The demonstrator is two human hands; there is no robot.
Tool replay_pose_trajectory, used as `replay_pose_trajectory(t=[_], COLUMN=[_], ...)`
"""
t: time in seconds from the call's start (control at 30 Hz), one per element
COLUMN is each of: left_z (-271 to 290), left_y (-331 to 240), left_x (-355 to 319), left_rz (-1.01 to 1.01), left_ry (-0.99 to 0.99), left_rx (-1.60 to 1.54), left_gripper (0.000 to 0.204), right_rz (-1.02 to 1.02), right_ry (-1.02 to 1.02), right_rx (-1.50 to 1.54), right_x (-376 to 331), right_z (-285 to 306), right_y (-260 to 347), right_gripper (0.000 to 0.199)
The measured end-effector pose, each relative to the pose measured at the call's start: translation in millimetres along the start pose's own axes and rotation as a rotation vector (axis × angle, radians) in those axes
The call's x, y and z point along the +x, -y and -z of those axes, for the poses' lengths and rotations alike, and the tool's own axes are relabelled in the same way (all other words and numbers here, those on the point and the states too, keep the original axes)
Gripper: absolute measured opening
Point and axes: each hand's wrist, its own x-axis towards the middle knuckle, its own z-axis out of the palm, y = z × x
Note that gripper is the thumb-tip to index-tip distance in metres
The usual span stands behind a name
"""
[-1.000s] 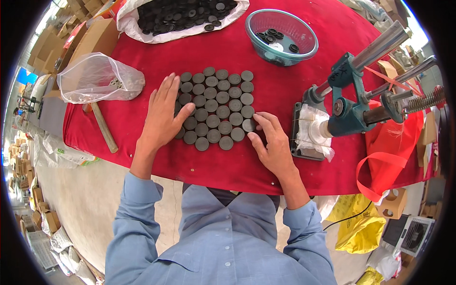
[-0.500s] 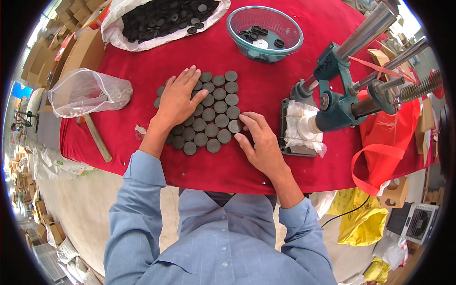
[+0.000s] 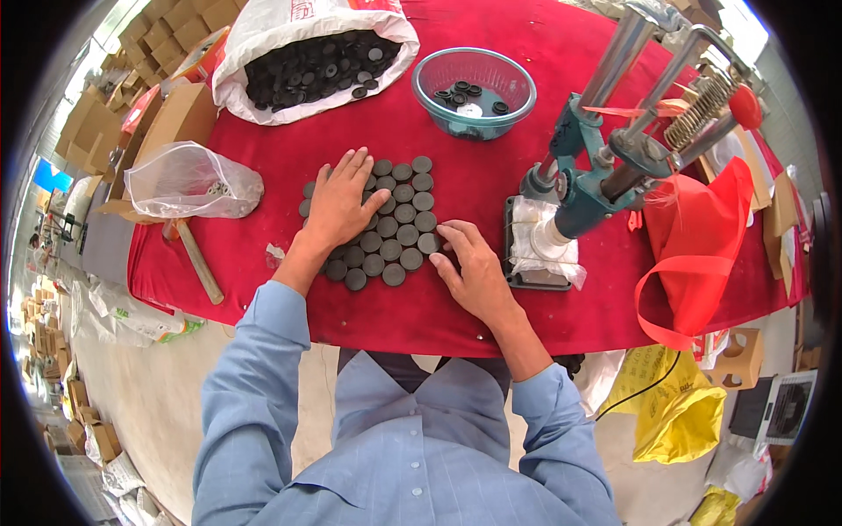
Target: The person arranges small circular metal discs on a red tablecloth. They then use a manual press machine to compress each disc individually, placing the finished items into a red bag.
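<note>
Dark grey round discs [image 3: 407,234] lie flat and close together in rows on the red cloth, forming one block. Across the left part of that block rests my left hand [image 3: 342,203], palm down, fingers stretched out and thumb apart; it hides some of the discs. My right hand [image 3: 478,272] is at the block's right edge, with thumb and fingers apart and its fingertips at the outermost disc. Neither hand grips anything.
Behind the discs are a white sack [image 3: 230,79] of black discs and a clear bluish basin [image 3: 474,130] with several black rings. A teal hand press [image 3: 579,203] stands right, beside a red bag [image 3: 697,254]. Left are a clear plastic bag [image 3: 180,188] and a hammer [image 3: 200,263].
The whole view has shifted a little, so the sack, basin and press sit at different places in the picture. Both hands keep nearly the same places against the discs.
</note>
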Motion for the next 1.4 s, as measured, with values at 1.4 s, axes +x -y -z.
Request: replay_pose_trajectory(t=[1.4], left_z=[-24], left_y=[-43], left_x=[-26], left_rz=[-0.013], left_ry=[-0.150], left_rx=[-0.309], left_gripper=[0.068], right_rz=[0.105], right_ry=[-0.021], right_rx=[-0.138], right_x=[-9], right_z=[-10], right_y=[-12], right_gripper=[0.032])
